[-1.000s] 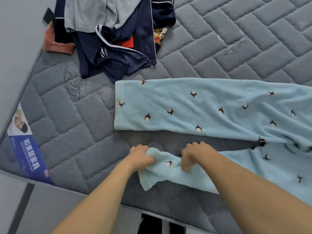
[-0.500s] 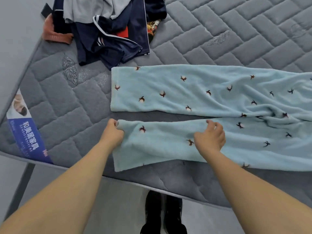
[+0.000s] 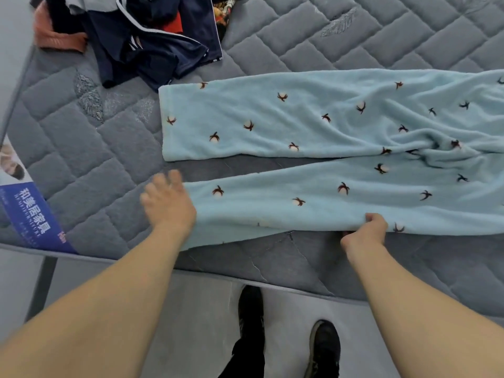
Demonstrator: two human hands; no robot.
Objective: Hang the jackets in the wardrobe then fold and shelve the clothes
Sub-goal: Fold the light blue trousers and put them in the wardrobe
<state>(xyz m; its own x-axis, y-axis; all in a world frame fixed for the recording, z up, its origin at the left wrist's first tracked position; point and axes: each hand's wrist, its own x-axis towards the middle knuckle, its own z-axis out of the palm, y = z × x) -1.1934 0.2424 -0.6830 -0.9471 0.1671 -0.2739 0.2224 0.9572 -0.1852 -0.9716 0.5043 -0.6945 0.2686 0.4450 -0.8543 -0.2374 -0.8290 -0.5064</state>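
Light blue fleece trousers (image 3: pixel 313 124) with small dark flower prints lie spread across the grey quilted mattress (image 3: pixel 354 36), legs pointing left. The far leg lies flat; the near leg (image 3: pixel 300 205) runs along the mattress's front edge. My left hand (image 3: pixel 166 200), blurred, has its fingers spread at the cuff end of the near leg, touching it. My right hand (image 3: pixel 365 230) pinches the near leg's lower edge about halfway along.
A heap of dark navy, grey and orange clothes (image 3: pixel 141 36) lies at the mattress's far left corner. A blue label (image 3: pixel 32 216) marks the left front edge. My black shoes (image 3: pixel 286 336) stand on the grey floor below.
The near trouser leg has been pulled out flat toward the left. My left hand let go of the cuff and spread its fingers. My right hand moved down to the leg's front edge.
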